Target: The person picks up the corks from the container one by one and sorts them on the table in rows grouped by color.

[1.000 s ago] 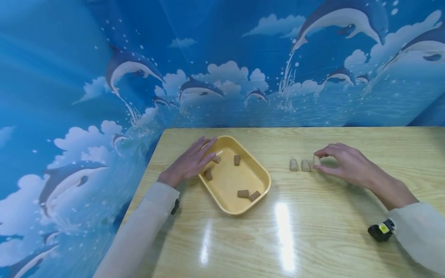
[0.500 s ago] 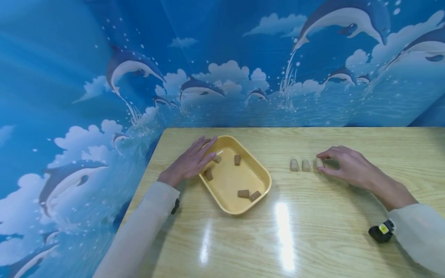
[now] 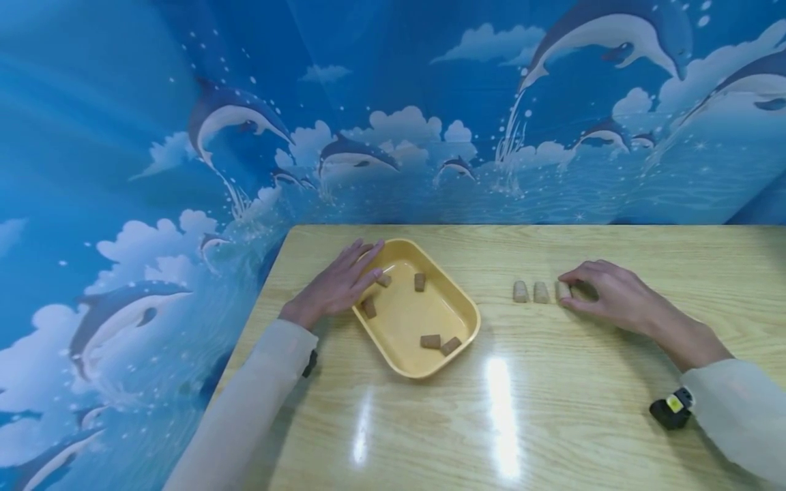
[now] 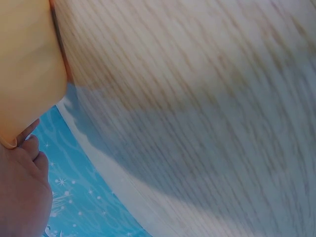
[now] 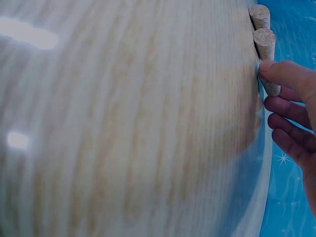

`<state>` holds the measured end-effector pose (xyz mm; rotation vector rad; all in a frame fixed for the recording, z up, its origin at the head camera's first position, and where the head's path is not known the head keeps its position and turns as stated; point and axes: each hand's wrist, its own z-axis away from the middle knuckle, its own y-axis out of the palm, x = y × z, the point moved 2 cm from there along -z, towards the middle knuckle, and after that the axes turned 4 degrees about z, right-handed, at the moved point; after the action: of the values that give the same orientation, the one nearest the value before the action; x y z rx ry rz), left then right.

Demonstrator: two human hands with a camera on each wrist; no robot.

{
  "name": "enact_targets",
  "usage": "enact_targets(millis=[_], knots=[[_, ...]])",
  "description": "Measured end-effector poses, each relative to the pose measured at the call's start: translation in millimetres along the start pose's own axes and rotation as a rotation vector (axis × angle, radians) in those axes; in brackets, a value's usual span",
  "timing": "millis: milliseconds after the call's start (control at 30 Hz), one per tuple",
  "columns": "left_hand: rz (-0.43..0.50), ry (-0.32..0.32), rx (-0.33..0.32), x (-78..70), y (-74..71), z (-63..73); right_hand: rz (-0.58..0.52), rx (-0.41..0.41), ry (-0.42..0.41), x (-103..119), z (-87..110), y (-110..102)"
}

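Note:
My right hand (image 3: 610, 293) pinches a tapered cork (image 3: 563, 293) between thumb and fingertips, standing at the right end of a short row. The right wrist view shows the thumb across this pale, speckled cork (image 5: 271, 89). To its left stand a middle cork (image 3: 541, 293) and a left cork (image 3: 520, 292), each a small gap apart. My left hand (image 3: 334, 283) rests with extended fingers on the upper left rim of a yellow tray (image 3: 408, 310). Inside lie several darker brown corks, among them one near the back (image 3: 419, 282) and one at the front (image 3: 430, 341).
The wood-grain table (image 3: 552, 409) carries bright light reflections at the front. A blue curtain printed with dolphins (image 3: 393, 88) hangs along its back and left sides. The tray sits slanted near the table's left edge.
My right hand has shifted the right-hand cork slightly right and down beside the other two, where it now stands in line with them. The left hand and tray have stayed put.

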<state>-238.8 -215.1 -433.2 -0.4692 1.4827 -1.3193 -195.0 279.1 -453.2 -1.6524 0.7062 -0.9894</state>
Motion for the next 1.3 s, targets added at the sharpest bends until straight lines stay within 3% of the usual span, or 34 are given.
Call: enact_targets(millis=[300, 800, 1300], knots=[[0.001, -0.002, 0.004, -0.7, -0.4, -0.2, -0.007, 0.010, -0.006, 0.4, 0.6, 0.9], [0.016, -0.001, 0.000, 2.5, 0.6, -1.3, -0.040, 0.047, 0.050, 4.3, 1.3, 1.3], [0.012, -0.015, 0.002, 2.2, 0.5, -1.4, -0.044, 0.026, 0.042, 4.5, 2.1, 1.5]])
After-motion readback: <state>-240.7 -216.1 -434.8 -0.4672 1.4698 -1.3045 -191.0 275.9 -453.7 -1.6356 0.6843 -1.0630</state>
